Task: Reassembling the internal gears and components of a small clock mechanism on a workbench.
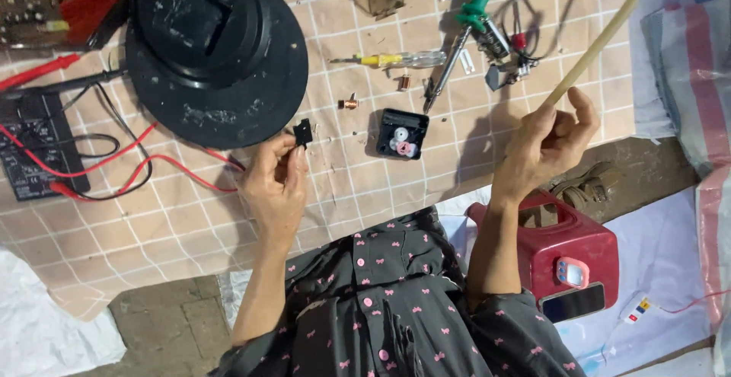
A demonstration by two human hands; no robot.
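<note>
My left hand [274,183] pinches a small black plastic part [303,132] between thumb and fingers, just above a tan checked mat [152,225]. My right hand [548,145] is raised at the mat's right edge and grips a long pale yellow stick [601,38] that points up and to the right. Between the hands lies a small open black mechanism box [402,133] with white and pink gears inside. A tiny copper coil [349,103] sits just left of it, and a second one [403,82] lies above the box.
A large round black dish-shaped part [217,49] lies at upper left. A black meter [34,145] with red and black leads sits at far left, a circuit board [30,0] above it. Yellow-handled [400,59] and green-handled [480,4] screwdrivers lie at the top. A red box [567,255] stands at lower right.
</note>
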